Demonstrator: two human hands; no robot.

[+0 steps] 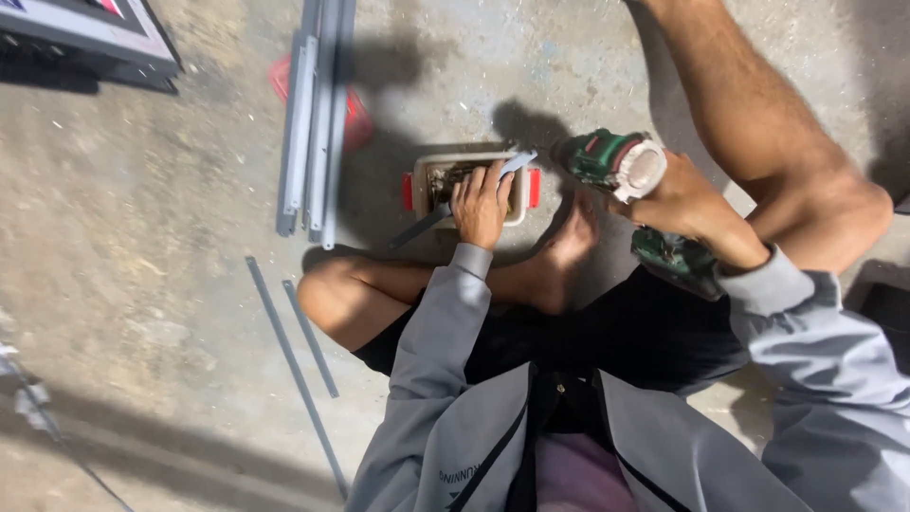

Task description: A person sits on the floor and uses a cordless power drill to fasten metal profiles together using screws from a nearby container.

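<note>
Head view. Grey concrete floor, dusty and speckled, filling the frame; seated person seen from above, legs folded, grey zip jacket at bottom centre.

Left hand, centre of frame: palm down, fingers bent into a shallow cream plastic box with red side clips set on the floor just above the bare foot. Hand also pressing on a thin grey metal strip lying slantwise across the box, one end jutting to the lower left, the other showing pale at the box's upper right corner. Contents of the box: small dark parts, too blurred to identify. Whether the fingers pinch anything inside: cannot tell.

Right hand, right of centre: closed around the handle of a green and black cordless drill, pale round end facing the camera, body lying just right of the box.

Upper centre-left: bundle of long grey metal channel sections, laid parallel, partly over a red object. Lower left: two loose thin grey metal strips flat on the floor, near the left knee. Upper left corner: edge of a framed panel.
</note>
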